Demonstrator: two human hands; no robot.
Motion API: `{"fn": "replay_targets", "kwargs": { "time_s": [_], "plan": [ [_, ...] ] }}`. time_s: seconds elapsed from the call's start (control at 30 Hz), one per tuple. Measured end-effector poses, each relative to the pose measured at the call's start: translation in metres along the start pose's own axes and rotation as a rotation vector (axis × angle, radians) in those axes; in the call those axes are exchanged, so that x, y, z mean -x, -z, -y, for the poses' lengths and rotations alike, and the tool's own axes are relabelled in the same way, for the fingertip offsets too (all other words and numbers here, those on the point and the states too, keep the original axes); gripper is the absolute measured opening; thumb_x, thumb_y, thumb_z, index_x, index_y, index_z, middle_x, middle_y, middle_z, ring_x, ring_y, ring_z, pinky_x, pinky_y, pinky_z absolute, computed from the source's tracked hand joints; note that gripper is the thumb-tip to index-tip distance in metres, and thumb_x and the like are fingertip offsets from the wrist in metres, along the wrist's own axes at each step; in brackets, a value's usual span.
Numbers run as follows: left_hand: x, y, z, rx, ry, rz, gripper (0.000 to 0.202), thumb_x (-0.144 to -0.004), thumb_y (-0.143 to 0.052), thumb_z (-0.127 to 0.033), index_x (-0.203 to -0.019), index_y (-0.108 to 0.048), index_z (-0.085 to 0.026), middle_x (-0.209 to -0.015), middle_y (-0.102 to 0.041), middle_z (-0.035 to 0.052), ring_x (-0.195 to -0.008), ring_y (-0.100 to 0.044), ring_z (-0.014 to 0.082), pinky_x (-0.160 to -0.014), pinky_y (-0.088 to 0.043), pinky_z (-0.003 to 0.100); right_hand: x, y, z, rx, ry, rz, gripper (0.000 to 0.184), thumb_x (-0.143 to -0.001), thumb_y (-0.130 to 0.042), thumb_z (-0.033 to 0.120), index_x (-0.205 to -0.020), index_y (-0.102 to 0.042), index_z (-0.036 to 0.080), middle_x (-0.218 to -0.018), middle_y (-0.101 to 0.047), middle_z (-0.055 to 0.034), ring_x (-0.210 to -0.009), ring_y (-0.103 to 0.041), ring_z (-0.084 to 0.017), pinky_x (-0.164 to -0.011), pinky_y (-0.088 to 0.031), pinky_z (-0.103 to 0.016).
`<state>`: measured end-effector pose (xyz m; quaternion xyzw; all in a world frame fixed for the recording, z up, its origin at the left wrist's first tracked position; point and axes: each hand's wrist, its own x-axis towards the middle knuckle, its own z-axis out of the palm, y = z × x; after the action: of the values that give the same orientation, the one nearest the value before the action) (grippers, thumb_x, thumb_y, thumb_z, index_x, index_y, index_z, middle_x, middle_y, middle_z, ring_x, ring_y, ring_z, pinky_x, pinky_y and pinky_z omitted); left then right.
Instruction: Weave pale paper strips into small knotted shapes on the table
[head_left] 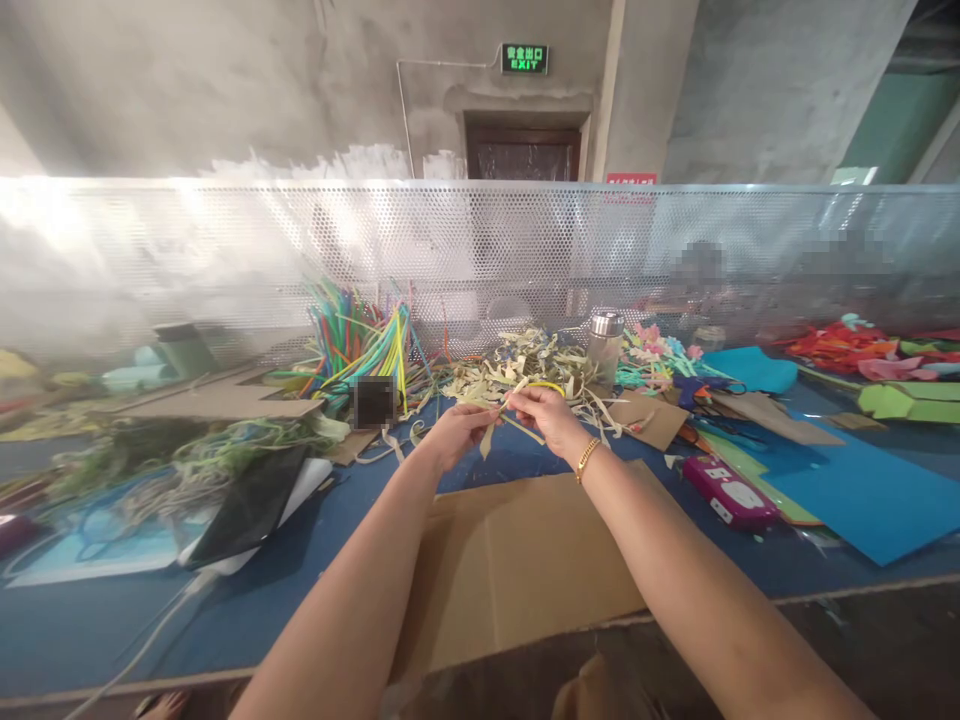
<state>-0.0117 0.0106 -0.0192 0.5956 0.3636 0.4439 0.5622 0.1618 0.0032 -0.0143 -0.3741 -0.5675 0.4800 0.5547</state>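
My left hand [459, 434] and my right hand [553, 418] meet over the middle of the blue table, fingertips almost touching. Both are closed in a pinch on a thin, pale green leafy strip [487, 440], whose pointed end hangs below the left fingers. A yellow stem [549, 386] curves out above my right hand; whether it joins the strip is hidden by the fingers. Just behind the hands lies a heap of similar pale green strips [525, 358]. Below them, a flat piece of brown cardboard [525, 560] rests at the table's front edge.
Colourful thin stems [360, 335] stand bunched at back left. A clear bottle with a metal lid [604, 345] is beside the heap. To the right lie a purple case [731, 492] and blue sheets [870, 490]. A black flat object [247, 505] and tangled strands [217, 455] lie left.
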Motion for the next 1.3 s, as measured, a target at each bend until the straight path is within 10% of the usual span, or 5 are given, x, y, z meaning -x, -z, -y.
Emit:
{"fn": "replay_targets", "kwargs": {
  "time_s": [0.37, 0.83, 1.3],
  "plan": [
    [0.001, -0.005, -0.005, -0.297, -0.06, 0.068, 0.033, -0.061, -0.075, -0.045, -0.054, -0.064, -0.014, -0.049, -0.048, -0.0015, -0.046, -0.033, 0.0073, -0.047, -0.024, 0.025, -0.005, -0.001, -0.01, 0.147, 0.1, -0.082, 0.03, -0.067, -0.068, 0.044, -0.059, -0.056, 0.017, -0.06, -0.057, 0.0014, -0.058, -0.048, -0.011, -0.062, -0.041, -0.025],
    [-0.004, 0.006, 0.002, 0.121, -0.001, -0.045, 0.031, -0.056, -0.078, -0.035, -0.077, -0.07, -0.014, -0.073, -0.067, 0.0069, -0.066, -0.058, 0.0146, -0.061, -0.043, 0.026, 0.004, 0.0, -0.003, 0.485, 0.146, 0.1, 0.016, -0.08, -0.059, 0.031, -0.073, -0.061, 0.017, -0.07, -0.066, -0.0015, -0.058, -0.059, -0.011, -0.062, -0.046, -0.025],
    [-0.007, 0.0, 0.005, -0.296, -0.216, -0.157, 0.027, -0.065, -0.068, -0.04, -0.074, -0.067, -0.014, -0.069, -0.064, 0.0026, -0.067, -0.053, 0.0157, -0.065, -0.039, 0.026, 0.003, -0.005, -0.007, 0.436, 0.076, 0.095, 0.019, -0.083, -0.05, 0.028, -0.07, -0.058, 0.017, -0.057, -0.058, 0.0012, -0.051, -0.051, -0.009, -0.052, -0.041, -0.021]
  ]
}}
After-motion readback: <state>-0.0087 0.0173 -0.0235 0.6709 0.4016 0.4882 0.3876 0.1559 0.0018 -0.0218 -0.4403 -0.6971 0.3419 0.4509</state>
